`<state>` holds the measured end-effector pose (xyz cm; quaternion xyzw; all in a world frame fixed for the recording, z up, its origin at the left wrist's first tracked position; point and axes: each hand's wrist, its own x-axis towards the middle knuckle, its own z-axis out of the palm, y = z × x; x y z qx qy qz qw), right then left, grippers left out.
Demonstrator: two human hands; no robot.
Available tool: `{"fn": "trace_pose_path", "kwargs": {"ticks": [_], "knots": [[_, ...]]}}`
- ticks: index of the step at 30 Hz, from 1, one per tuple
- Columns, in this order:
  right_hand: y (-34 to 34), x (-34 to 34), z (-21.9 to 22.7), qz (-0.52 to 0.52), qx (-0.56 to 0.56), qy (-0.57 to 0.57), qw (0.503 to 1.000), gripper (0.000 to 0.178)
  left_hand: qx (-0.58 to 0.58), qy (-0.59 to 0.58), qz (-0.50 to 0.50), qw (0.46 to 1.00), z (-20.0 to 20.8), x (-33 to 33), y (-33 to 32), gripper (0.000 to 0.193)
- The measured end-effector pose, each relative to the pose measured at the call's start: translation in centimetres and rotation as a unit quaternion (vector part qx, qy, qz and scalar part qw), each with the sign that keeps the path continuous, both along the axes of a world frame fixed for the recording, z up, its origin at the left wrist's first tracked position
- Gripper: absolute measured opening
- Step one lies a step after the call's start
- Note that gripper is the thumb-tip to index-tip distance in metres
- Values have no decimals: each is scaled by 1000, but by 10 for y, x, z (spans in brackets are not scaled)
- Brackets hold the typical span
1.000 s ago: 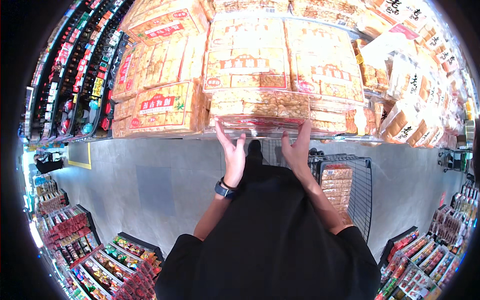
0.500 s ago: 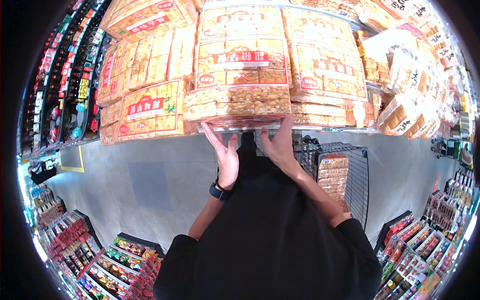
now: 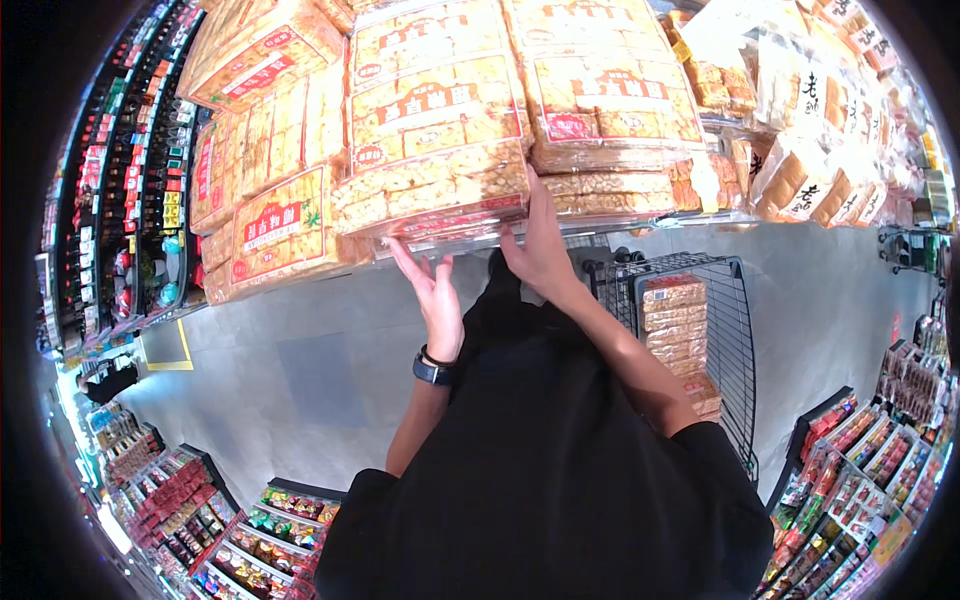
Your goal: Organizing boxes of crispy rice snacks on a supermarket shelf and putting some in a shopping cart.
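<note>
On the display in front of me lie stacks of clear-wrapped packs of golden puffed-grain cakes with red labels. My left hand (image 3: 436, 300) is at the lower front edge of the middle pack (image 3: 435, 150), palm turned up, fingers spread and fingertips at its underside. Against the front right corner of that pack, my right hand (image 3: 543, 250) has its fingers stretched upward and its thumb apart. The pack's front edge sits slightly tilted in view. A neighbouring pack (image 3: 610, 95) lies to its right, and another pack (image 3: 280, 225) leans at its left.
A black wire shopping cart (image 3: 735, 340) stands to my right with stacked cake packs (image 3: 675, 325) inside. Bagged bread loaves (image 3: 800, 185) fill the display's right end. Bottle shelves (image 3: 150, 150) rise at the left, snack racks (image 3: 270, 540) stand behind me. Grey floor tiles (image 3: 310, 375) lie between.
The view has turned, so the display slants upward to the right. My right hand has come up along the pack's right corner. My left hand remains at the lower edge.
</note>
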<state>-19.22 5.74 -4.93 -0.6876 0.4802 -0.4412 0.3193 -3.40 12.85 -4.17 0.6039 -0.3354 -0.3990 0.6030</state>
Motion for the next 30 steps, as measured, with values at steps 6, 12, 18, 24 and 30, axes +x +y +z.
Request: {"fn": "trace_pose_path", "kwargs": {"ticks": [6, 12, 18, 24, 30], "knots": [[2, -12, 11, 23, 21, -47, 998, 76, 11, 7, 18, 1000, 4, -24, 10, 80], [17, -45, 2, 22, 15, -77, 997, 66, 13, 42, 23, 999, 16, -47, 18, 75], [67, -128, -24, -135, -13, -120, 983, 29, 36, 70, -133, 988, -5, -77, 24, 46], [161, -253, -105, -323, 111, -49, 938, 27, 83, 113, -414, 899, 10, -157, 25, 31], [315, -347, -193, -625, 194, 43, 755, 35, 139, 114, -547, 817, 19, -238, 23, 28]]}}
